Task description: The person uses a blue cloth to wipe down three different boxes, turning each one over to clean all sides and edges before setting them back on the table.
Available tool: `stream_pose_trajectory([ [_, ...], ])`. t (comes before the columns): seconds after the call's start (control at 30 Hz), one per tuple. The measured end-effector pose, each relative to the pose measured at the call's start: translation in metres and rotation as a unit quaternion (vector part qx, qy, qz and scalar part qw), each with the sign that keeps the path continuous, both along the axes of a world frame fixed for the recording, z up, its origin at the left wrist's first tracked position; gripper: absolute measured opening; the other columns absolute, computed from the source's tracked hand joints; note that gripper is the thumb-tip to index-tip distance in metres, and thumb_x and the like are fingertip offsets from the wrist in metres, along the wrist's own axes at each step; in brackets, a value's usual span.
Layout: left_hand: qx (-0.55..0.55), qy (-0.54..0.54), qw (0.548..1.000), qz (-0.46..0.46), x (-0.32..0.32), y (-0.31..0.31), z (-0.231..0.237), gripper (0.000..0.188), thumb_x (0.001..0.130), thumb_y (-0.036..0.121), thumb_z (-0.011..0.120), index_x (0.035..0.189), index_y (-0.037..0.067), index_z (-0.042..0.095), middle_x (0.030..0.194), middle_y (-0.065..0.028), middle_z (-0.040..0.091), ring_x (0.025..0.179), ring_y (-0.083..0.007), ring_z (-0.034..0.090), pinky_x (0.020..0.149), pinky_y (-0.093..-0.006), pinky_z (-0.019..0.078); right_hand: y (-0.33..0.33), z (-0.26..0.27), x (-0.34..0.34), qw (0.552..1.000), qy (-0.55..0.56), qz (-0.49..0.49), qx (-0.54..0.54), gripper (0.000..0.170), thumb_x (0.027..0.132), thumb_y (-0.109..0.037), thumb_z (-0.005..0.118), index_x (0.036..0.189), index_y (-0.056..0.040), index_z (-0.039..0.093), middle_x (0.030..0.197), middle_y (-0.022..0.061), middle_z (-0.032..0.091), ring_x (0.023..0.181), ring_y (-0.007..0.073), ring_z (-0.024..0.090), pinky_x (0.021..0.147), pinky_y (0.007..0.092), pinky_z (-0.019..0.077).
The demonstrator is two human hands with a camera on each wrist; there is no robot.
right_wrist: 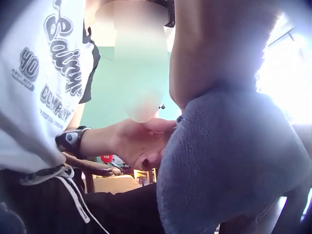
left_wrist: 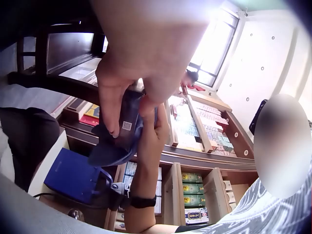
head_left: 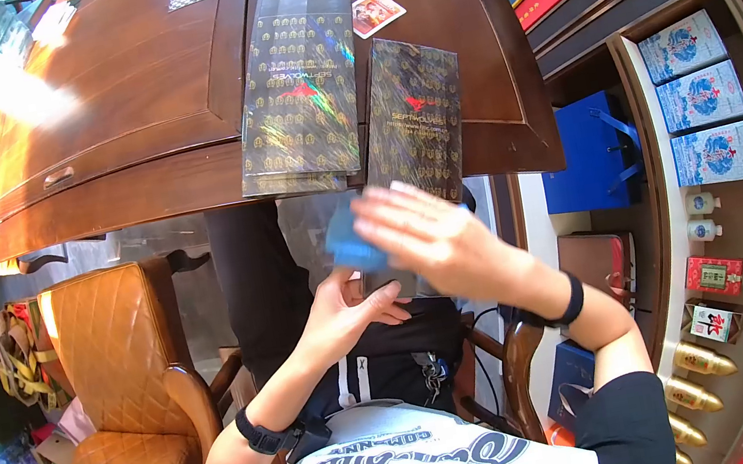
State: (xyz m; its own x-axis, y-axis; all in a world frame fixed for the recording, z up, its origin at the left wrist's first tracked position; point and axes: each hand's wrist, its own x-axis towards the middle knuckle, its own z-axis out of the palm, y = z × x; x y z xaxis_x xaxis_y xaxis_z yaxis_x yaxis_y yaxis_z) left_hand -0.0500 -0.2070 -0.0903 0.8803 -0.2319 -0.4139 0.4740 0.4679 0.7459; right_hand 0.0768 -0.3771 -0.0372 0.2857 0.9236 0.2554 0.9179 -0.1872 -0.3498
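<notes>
Over the lap, my left hand (head_left: 339, 321) holds a small dark box (left_wrist: 127, 109) with a pale square code label. The box is mostly hidden by the hands in the head view. My right hand (head_left: 426, 235), blurred, holds a blue cloth (head_left: 353, 240) against the box. In the left wrist view the cloth (left_wrist: 109, 148) wraps round one side of the box. In the right wrist view the knitted-looking cloth (right_wrist: 234, 161) fills the front, with my left hand (right_wrist: 139, 142) behind it.
Two black patterned boxes, a long one (head_left: 298, 87) and a shorter one (head_left: 414, 117), lie at the table's (head_left: 139, 74) near edge beside a red card (head_left: 377, 13). A brown leather chair (head_left: 120, 372) stands left; shelves with a blue bag (head_left: 583, 155) and boxes stand right.
</notes>
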Motion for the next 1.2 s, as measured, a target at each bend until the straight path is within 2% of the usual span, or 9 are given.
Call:
stream_pose_trajectory([
  [0.1,-0.009,0.022,1.000,0.011,0.000,0.003,0.009,0.050,0.096,0.020,0.069,0.129,-0.009,0.045,0.100,-0.0235,0.070,0.083,-0.0269,0.074,0.074,-0.0355,0.0622,0.008,0.001,0.043,0.997,-0.021,-0.066,0.017,0.045,0.085,-0.003,0.065,0.129,0.0022,0.061,0.138,0.0187,0.059,0.135,0.0318,0.051,0.118,0.0459,0.0358],
  [0.2,-0.007,0.018,1.000,0.013,-0.001,0.008,0.011,0.051,0.096,0.020,0.069,0.129,-0.010,0.045,0.099,-0.0245,0.071,0.082,-0.0274,0.074,0.073,-0.0352,0.0622,0.009,-0.011,0.092,0.990,-0.068,-0.118,0.036,0.040,0.091,-0.003,0.061,0.130,0.0032,0.060,0.139,0.0210,0.058,0.134,0.0343,0.051,0.117,0.0440,0.0363],
  [0.37,-0.007,0.019,1.000,0.010,-0.003,0.007,0.011,0.051,0.095,0.018,0.069,0.129,-0.011,0.044,0.099,-0.0252,0.071,0.082,-0.0278,0.075,0.072,-0.0350,0.0622,0.003,-0.019,0.147,0.979,-0.050,-0.184,0.066,0.037,0.098,-0.009,0.055,0.133,0.0034,0.057,0.139,0.0233,0.056,0.134,0.0368,0.049,0.117,0.0431,0.0360],
  [0.47,-0.018,0.014,1.000,0.014,-0.001,0.006,0.010,0.051,0.095,0.017,0.070,0.128,-0.011,0.045,0.098,-0.0256,0.071,0.081,-0.0277,0.075,0.071,-0.0345,0.0623,0.005,-0.020,0.142,0.976,-0.068,-0.194,0.068,0.037,0.097,-0.007,0.055,0.133,0.0028,0.058,0.138,0.0232,0.057,0.134,0.0379,0.050,0.115,0.0432,0.0372],
  [0.63,-0.011,0.032,0.999,0.014,-0.001,0.006,0.009,0.048,0.094,0.014,0.071,0.126,-0.010,0.046,0.097,-0.0252,0.071,0.078,-0.0281,0.075,0.068,-0.0343,0.0625,0.004,-0.006,0.054,0.993,-0.063,-0.086,0.040,0.043,0.085,-0.003,0.065,0.127,0.0049,0.061,0.134,0.0244,0.060,0.130,0.0362,0.056,0.114,0.0460,0.0400],
  [0.77,-0.015,0.030,0.999,0.031,-0.002,0.003,0.006,0.044,0.093,0.012,0.071,0.125,-0.009,0.047,0.095,-0.0240,0.071,0.078,-0.0291,0.075,0.065,-0.0352,0.0631,-0.006,0.004,-0.007,1.000,0.019,-0.020,0.012,0.044,0.084,-0.006,0.064,0.127,0.0042,0.062,0.138,0.0218,0.059,0.132,0.0330,0.055,0.115,0.0463,0.0402],
  [0.9,0.003,0.017,1.000,0.019,-0.003,0.006,0.008,0.045,0.093,0.011,0.071,0.125,-0.008,0.047,0.094,-0.0235,0.071,0.079,-0.0295,0.075,0.063,-0.0355,0.0633,-0.012,0.000,-0.023,0.999,0.050,0.018,0.001,0.046,0.084,-0.006,0.062,0.129,0.0038,0.061,0.140,0.0209,0.058,0.134,0.0325,0.054,0.115,0.0466,0.0402],
  [1.07,0.021,0.027,0.999,0.016,-0.002,0.004,0.012,0.042,0.094,0.017,0.070,0.122,-0.009,0.051,0.096,-0.0246,0.071,0.077,-0.0310,0.075,0.067,-0.0363,0.0632,-0.005,-0.006,0.048,0.994,-0.057,-0.085,0.045,0.041,0.085,0.000,0.061,0.126,0.0042,0.062,0.135,0.0228,0.060,0.130,0.0351,0.056,0.116,0.0464,0.0389],
  [1.2,0.028,0.015,0.999,0.004,0.000,0.007,0.017,0.045,0.094,0.021,0.070,0.121,-0.009,0.051,0.097,-0.0245,0.071,0.079,-0.0307,0.075,0.068,-0.0368,0.0632,-0.005,-0.020,0.129,0.982,-0.043,-0.169,0.065,0.040,0.096,-0.004,0.056,0.136,0.0023,0.056,0.142,0.0232,0.054,0.138,0.0382,0.046,0.118,0.0437,0.0340],
])
